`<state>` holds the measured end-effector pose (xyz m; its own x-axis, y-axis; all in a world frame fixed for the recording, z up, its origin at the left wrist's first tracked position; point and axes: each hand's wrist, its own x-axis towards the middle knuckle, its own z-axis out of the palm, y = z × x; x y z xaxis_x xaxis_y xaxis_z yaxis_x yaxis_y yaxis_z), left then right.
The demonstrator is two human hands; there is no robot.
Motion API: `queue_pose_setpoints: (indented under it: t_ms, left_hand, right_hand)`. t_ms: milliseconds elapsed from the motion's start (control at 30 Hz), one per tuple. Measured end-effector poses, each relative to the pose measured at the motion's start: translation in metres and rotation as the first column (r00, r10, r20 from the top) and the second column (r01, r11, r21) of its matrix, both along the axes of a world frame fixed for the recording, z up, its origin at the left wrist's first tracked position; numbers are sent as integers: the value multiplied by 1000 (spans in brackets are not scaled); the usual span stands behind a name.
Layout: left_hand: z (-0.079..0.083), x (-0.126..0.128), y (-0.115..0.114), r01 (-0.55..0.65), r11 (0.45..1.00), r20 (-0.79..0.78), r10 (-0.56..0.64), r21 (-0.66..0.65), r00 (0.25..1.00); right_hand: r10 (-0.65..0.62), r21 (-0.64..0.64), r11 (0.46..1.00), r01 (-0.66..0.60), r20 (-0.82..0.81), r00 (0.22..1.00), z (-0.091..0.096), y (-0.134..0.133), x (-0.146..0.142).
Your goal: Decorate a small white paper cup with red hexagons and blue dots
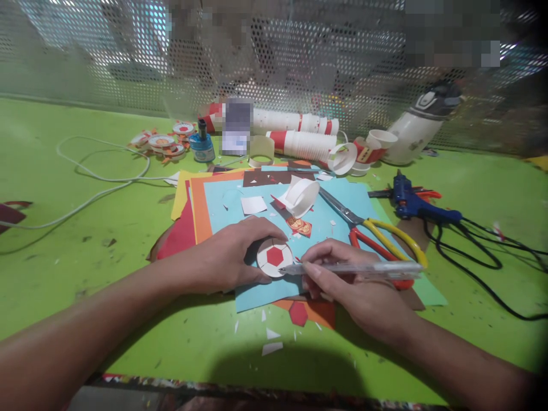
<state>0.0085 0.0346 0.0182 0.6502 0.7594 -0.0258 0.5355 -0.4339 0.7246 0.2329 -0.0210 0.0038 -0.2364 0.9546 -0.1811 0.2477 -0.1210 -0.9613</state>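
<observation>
My left hand [233, 255] grips the rim of a round white paper disc [265, 264] between thumb and fingers. A red hexagon sits at the disc's centre, with dark lines running out from it. My right hand [342, 274] is closed around a clear pen [368, 268], whose tip touches the disc near its lower right edge. Under both hands lies a stack of coloured paper with a light blue sheet [257, 297] on top. A cut piece of white paper cup [302, 197] and scissors [377, 228] with yellow and red handles rest on the stack.
A blue glue gun [422, 200] with a black cord lies at right. Behind stand stacked paper cups [303, 144], a blue ink bottle [202, 145], a phone [236, 128] and a tilted white flask [413, 134]. A white cable [103, 181] and several decorated discs [161, 142] lie left.
</observation>
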Motion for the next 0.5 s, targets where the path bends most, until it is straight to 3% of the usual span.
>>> queue_pose_setpoints:
  t_ms: [500]
  left_hand:
    - [1, 2, 1, 6, 1000, -7, -6, 0, 1000]
  right_hand:
    - [-12, 11, 1000, 12, 13, 1000, 1, 0, 0]
